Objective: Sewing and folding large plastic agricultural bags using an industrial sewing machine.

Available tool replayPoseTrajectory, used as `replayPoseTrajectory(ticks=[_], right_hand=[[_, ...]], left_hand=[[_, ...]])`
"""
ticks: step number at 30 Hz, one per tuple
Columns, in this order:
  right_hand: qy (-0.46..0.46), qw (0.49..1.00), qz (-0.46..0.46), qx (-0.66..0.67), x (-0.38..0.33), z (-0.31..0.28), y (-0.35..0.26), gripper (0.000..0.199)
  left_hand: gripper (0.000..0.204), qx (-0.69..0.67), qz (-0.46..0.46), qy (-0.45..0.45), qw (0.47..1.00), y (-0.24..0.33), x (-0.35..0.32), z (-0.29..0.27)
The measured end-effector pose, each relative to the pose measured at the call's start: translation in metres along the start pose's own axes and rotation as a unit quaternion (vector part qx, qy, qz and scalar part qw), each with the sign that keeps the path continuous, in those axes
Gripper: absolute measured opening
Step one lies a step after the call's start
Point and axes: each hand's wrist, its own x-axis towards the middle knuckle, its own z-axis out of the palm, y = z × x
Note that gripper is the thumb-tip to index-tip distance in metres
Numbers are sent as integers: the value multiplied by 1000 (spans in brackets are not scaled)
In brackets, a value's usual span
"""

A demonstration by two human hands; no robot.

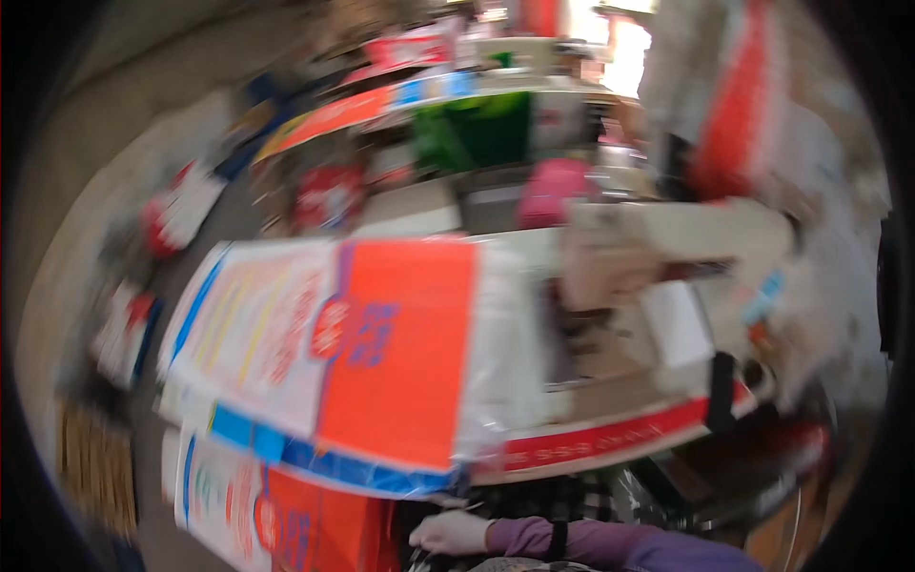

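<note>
My right hand (452, 533), in a purple sleeve, is low in the head view, just in front of the table's near edge. Its fingers look closed; a thin, pale glint shows by the fingertips, too blurred to name. Beside and above it lies a printed orange and white sack (405, 343), spread over the table to the left of the sewing machine and hanging over the front edge. Another orange and white sack (329, 520) hangs below it, close to my hand. My left hand is out of view.
A beige sewing machine (705, 234) stands on the table at the right, with a red strip (591, 448) along the front edge. Behind are a pink bundle (553, 191) and a green panel (474, 131). Red and white bundles (183, 208) lie on the floor at left.
</note>
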Motion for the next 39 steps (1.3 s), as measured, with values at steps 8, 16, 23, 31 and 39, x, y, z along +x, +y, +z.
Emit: replayPoseTrajectory(ticks=[8, 16, 23, 31, 39], right_hand=[[-61, 960, -50, -270, -24, -30, -62, 18], [492, 855, 163, 1, -67, -173, -37, 41], [484, 873, 54, 12, -1, -164, -11, 30], [533, 740, -9, -410, -27, -161, -56, 48], [526, 841, -3, 125, 29, -113, -53, 12]], left_hand=[[53, -141, 486, -291, 812, 293, -7, 200], [13, -467, 62, -559, 682, 278, 25, 209], [14, -592, -58, -328, 734, 283, 39, 185], [10, -592, -14, -395, 702, 271, 43, 158], [38, -350, 245, -460, 778, 278, 40, 155]])
